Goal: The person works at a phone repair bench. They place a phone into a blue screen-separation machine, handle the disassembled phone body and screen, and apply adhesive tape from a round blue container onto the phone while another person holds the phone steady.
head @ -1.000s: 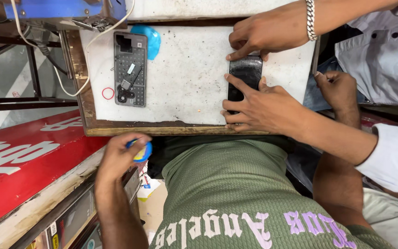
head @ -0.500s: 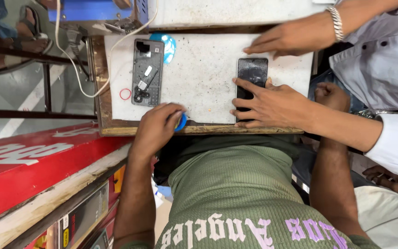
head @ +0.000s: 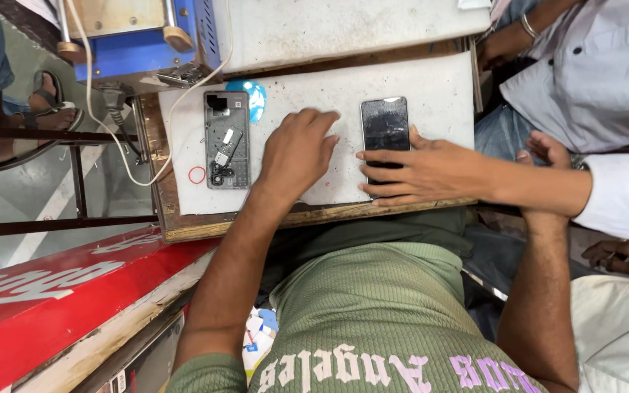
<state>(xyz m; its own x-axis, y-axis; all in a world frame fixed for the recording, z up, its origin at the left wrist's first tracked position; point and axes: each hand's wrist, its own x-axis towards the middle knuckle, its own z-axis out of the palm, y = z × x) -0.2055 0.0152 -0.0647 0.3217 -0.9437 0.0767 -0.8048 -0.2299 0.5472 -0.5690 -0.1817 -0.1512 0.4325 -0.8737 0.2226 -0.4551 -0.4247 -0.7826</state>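
My left hand (head: 298, 154) lies palm down on the white work mat (head: 431, 80), fingers bent, between an opened phone back frame (head: 226, 140) and a black phone (head: 385, 131). Whatever is under the palm is hidden. A co-worker's hand (head: 416, 169) in a white sleeve rests on the lower part of the black phone, which lies screen up. My right hand (head: 545, 149) hangs off the table's right edge behind that co-worker's forearm, fingers loosely apart with nothing seen in them.
A blue disc (head: 255, 97) lies by the frame's top, a small red ring (head: 196, 175) to its left. A white cable (head: 103, 109) runs to a blue machine (head: 147, 44) at the back. A red counter (head: 67, 291) is lower left; another person's braceleted hand (head: 511, 40) is upper right.
My left hand, which held a small blue object below the table edge, has come up onto the mat. The braceleted hand has left the mat for the upper right.
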